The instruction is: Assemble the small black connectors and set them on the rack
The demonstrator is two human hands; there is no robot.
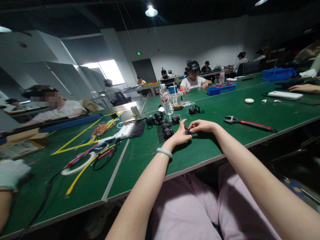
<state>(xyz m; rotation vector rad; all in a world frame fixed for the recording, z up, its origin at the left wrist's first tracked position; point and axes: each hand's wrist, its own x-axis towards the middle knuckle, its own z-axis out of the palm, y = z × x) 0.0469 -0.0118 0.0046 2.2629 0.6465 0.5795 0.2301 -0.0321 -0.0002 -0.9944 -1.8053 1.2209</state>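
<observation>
1. Left hand (182,134): thumb and fingers closed on a small black part (187,131), just above the green table (210,148). Pale bracelet (164,152) on that wrist.
2. Right hand (202,126): fingertips pinching the same part from its right side. Exact finger contact too small to tell.
3. Just left of the hands: black clamp-like pieces (167,129) bunched on a black ribbed strip (161,136). Another black piece (175,119) sits behind the left hand; one with a loop (196,110) is farther back.
4. Beyond those: clear bottle (167,101), upright, with a cup (176,99) beside it.
5. Right side: wrench (250,124), red and black handle, lying flat, well apart from the hands. Behind it, white oval case (249,101), two white earbuds (270,101) and a white slab (285,95).
6. Left side, past the table seam: red, yellow and black cables (86,163) by a white ring (79,168), copper-coloured wire tangle (103,129) near yellow tape lines (75,141).
7. Far side: person in white shirt (193,80), hands on the table, near a blue tray (226,88) of small colourful bits.
</observation>
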